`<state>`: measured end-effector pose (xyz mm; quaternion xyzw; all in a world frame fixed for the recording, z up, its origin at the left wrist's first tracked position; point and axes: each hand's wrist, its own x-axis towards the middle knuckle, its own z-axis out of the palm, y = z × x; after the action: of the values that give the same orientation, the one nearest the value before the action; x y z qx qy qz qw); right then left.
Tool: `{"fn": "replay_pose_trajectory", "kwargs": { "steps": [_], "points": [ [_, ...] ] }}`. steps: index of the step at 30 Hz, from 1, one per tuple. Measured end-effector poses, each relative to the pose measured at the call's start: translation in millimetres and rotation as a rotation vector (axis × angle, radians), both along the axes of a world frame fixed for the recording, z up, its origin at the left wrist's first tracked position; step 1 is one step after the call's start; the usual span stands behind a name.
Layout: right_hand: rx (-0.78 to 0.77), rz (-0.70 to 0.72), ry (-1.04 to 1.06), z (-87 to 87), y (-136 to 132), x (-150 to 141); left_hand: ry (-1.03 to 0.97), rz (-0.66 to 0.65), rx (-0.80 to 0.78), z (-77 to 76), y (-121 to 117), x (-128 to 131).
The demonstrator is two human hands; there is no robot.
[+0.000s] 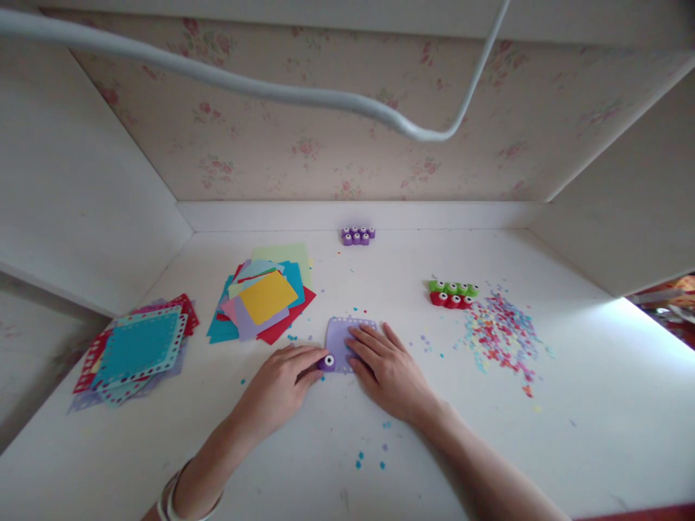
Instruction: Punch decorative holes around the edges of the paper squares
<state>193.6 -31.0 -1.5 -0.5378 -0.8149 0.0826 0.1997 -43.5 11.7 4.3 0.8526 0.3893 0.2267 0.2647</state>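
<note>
A lilac sheet of paper [339, 334] lies on the white table in front of me, with small punched holes along its far edge. My left hand [287, 373] is closed on a small purple craft punch [327, 362] at the sheet's near left corner. The punch has a white top with a dark centre. My right hand [384, 365] lies flat on the right part of the sheet, fingers stretched out, covering much of it.
Left of the sheet lie loose coloured papers [268, 298] and, further left, a pile of punched sheets [142, 341]. Purple punches [357, 237] stand at the back. Green and red punches [452, 296] sit right, beside heaped confetti [502, 334]. A white cable [260, 90] hangs overhead.
</note>
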Motion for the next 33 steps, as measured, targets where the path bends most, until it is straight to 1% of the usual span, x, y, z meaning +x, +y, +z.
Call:
{"fn": "replay_pose_trajectory", "kwargs": {
  "steps": [6, 9, 11, 13, 15, 18, 23, 26, 30, 33],
  "points": [
    [-0.013, 0.002, -0.007, -0.5, -0.1, 0.8, -0.022, 0.013, -0.044, 0.4, -1.0, -2.0],
    [-0.021, -0.009, 0.003, -0.7, -0.3, 0.8, -0.061, 0.047, -0.122, 6.3, -0.5, -0.7],
    [-0.033, -0.017, 0.009, -0.7, -0.5, 0.8, -0.081, 0.08, -0.199, 12.3, 1.0, 2.8],
    [-0.042, -0.022, 0.011, -0.8, -0.7, 0.7, -0.089, 0.104, -0.242, 17.4, 2.9, 8.0],
    [-0.044, -0.025, 0.01, -1.1, -0.9, 0.8, -0.081, 0.093, -0.234, 19.9, 4.7, 13.3],
    [-0.036, -0.027, 0.013, -1.8, -1.0, 1.2, -0.034, 0.056, -0.223, 18.7, 7.0, 19.4],
    [-0.023, -0.019, 0.024, -3.1, -1.4, 1.5, 0.1, 0.116, -0.247, 13.6, 16.1, 27.9],
    [-0.016, -0.016, 0.031, -3.6, -2.0, 1.3, 0.148, 0.088, -0.257, 12.9, 24.7, 33.8],
    [-0.013, -0.018, 0.042, -2.9, -3.0, 1.3, 0.184, 0.037, -0.289, 17.1, 29.4, 36.4],
    [-0.013, -0.012, 0.054, -2.0, -3.0, 2.2, 0.175, 0.02, -0.291, 22.9, 27.6, 30.1]
  ]
}}
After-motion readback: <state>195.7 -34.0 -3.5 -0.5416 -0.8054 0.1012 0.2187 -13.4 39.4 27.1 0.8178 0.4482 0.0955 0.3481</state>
